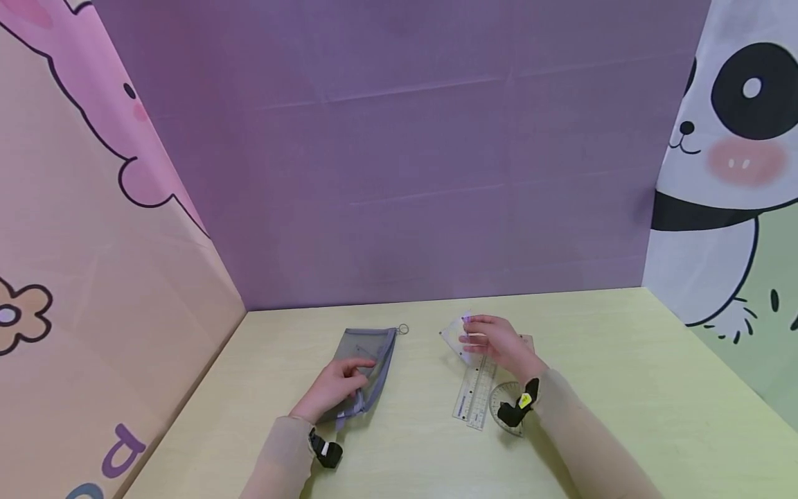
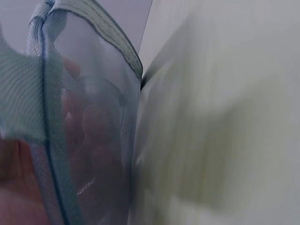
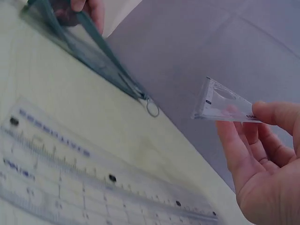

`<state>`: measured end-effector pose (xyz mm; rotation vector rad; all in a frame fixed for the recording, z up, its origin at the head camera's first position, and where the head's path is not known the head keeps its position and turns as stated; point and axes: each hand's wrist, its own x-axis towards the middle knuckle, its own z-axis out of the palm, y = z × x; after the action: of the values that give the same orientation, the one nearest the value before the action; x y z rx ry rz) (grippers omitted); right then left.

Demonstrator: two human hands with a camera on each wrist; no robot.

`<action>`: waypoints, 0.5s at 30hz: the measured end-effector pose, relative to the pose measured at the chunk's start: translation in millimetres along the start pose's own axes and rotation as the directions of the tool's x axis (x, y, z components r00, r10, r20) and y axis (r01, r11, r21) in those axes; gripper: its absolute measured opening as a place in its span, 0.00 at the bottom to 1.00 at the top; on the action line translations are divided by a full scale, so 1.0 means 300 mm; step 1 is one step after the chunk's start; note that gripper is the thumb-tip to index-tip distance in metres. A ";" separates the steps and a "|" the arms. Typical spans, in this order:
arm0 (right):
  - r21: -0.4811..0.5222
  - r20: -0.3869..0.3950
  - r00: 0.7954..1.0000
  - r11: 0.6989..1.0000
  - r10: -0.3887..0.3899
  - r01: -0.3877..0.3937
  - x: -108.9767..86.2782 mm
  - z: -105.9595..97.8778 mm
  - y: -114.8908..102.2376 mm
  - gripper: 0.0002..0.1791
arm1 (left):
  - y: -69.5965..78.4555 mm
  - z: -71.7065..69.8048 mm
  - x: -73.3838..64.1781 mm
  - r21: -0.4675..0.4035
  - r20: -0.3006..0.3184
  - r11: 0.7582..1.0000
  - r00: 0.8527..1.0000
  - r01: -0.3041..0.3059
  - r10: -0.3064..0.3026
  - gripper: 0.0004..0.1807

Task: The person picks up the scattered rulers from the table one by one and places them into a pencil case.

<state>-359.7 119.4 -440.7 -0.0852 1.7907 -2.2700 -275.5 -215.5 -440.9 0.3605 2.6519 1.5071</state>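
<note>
My left hand [image 1: 333, 389] grips a grey-blue mesh zip pouch [image 1: 361, 341] on the left of the table; its fingers show through the mesh [image 2: 105, 61] in the left wrist view. The pouch's zip edge bulges apart, and a metal ring [image 1: 404, 329] hangs at its far corner. Between thumb and fingers, my right hand [image 1: 499, 341] pinches a clear set square [image 3: 220, 103] by one edge, raised above the table. Below that hand lies a clear ruler [image 1: 470, 391] with printed scales, beside a round-edged protractor [image 1: 499, 398], partly hidden by the wrist camera.
A pale wood-look table [image 1: 399, 457] carries everything. At its back stands a purple cloth wall [image 1: 399, 173], with printed cartoon panels to the left and right. A corner of another clear piece [image 1: 528, 341] shows behind the right wrist.
</note>
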 end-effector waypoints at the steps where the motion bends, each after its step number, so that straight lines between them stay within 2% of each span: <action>1: 0.026 0.009 1.000 1.000 0.000 0.000 -0.005 0.000 -0.003 0.16 | 0.000 0.001 0.000 0.000 -0.001 1.000 1.000 -0.001 0.001 0.21; 10: 0.146 0.038 0.998 0.988 0.055 -0.060 -0.041 0.006 -0.015 0.09 | 0.010 0.004 0.004 0.005 0.001 1.000 1.000 -0.003 0.003 0.20; 15: 0.191 0.073 0.996 0.979 0.054 -0.067 -0.056 0.006 -0.003 0.06 | 0.006 0.002 0.000 0.015 0.016 1.000 1.000 -0.009 0.009 0.21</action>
<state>-343.2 121.7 -437.7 -0.0695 1.5098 -2.3548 -275.1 -214.1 -439.7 0.3842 2.6551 1.4811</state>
